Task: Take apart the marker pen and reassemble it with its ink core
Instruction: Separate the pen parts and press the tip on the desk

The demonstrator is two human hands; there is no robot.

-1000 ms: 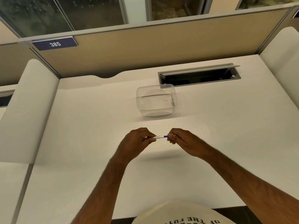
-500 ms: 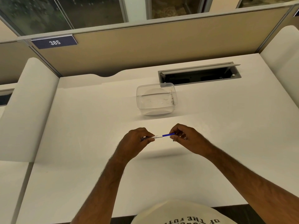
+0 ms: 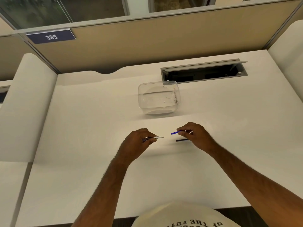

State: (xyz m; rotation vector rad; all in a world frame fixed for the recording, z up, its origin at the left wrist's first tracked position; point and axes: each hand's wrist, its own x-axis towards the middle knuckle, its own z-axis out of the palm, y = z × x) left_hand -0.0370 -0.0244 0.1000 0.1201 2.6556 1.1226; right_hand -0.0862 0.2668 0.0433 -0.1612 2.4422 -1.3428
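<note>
While both hands hovered low over the white desk [image 3: 82, 145], the left hand [image 3: 139, 141] pinched the white pen barrel [image 3: 158, 137] between curled fingers, its open end pointing right. Across a clear gap, the right hand [image 3: 195, 136] pinched the blue ink core [image 3: 175, 132] at its fingertips, the core angled toward the barrel but apart from it. A dark stick-like shape [image 3: 182, 140] showed just below the right hand; shadow or part, I couldn't tell. Beyond the hands sat a clear plastic container [image 3: 158, 97].
</note>
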